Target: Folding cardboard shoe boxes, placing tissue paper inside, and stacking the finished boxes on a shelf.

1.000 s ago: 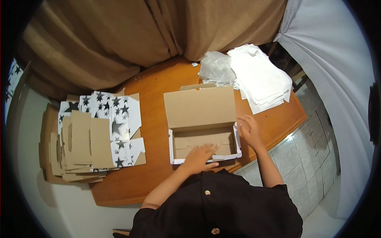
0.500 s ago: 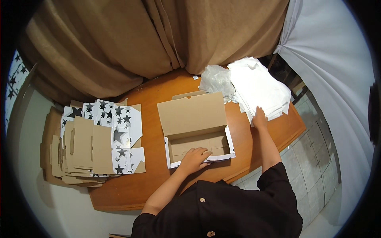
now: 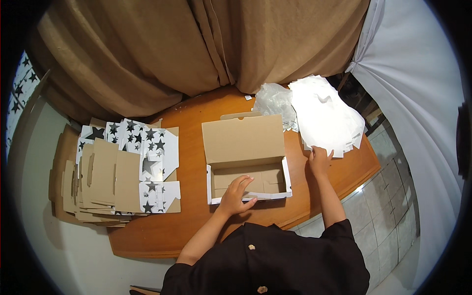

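An open cardboard box (image 3: 245, 140), brown inside with white outer walls, stands on the table with its lid tilted back. My left hand (image 3: 236, 197) is over the box's front wall, its thumb and fingers apart, holding nothing. On the right lies a stack of white paper sheets (image 3: 327, 115). At the near edge of that stack, my right hand (image 3: 320, 161) has its fingers closed on the border of the top sheet. The fingertips are partly hidden from view.
Flattened cardboard boxes (image 3: 128, 177), some printed with black stars, are piled on the left. A crumpled clear plastic bag (image 3: 275, 105) lies beside the paper. A brown curtain (image 3: 147, 54) hangs behind the wooden table (image 3: 191, 201); tiled floor (image 3: 366, 211) shows at right.
My left hand has lifted slightly and its fingers have spread above the box's front wall. My right hand has drawn a little nearer, and the top sheet's near corner has shifted with it.
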The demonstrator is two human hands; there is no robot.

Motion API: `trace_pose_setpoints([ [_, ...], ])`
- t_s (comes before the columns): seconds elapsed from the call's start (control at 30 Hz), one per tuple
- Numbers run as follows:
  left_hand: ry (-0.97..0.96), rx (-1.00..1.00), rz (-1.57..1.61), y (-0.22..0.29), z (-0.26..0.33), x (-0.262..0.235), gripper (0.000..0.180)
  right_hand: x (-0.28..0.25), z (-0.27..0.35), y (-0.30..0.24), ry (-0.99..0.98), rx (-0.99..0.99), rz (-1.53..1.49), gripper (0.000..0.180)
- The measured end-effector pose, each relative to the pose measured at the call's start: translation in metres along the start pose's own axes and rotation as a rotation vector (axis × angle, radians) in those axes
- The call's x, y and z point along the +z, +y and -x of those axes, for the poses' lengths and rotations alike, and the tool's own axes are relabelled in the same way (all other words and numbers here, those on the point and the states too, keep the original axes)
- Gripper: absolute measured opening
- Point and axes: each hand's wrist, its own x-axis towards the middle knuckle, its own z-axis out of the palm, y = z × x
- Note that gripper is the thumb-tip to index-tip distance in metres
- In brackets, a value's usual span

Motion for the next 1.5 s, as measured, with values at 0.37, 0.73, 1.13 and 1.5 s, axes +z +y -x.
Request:
trace_pose_setpoints([
  [0.37, 0.039, 0.069, -0.03, 0.041, -0.035, -0.007, 0.062, -0.151, 0.069, -0.072, 0.19, -0.217, -0.32, 0.013],
  [0.73, 0.177, 0.5, 0.084, 0.111, -0.098, -0.038, 0.01, -0.223, 0.097, -0.106, 0.612, -0.309, -0.502, 0.053],
  [1.13, 0.38, -0.173, 0.615, 0.08, -0.124, -0.158, 0.014, -0.176, 0.098, -0.093, -0.551, 0.177, -1.492, 0.035],
  [1.5, 0.278, -0.571, 0.139, -0.104, -0.097, -0.077, 0.025, -0.1, 0.134, -0.122, -0.213, 0.11, -0.467, 0.032],
])
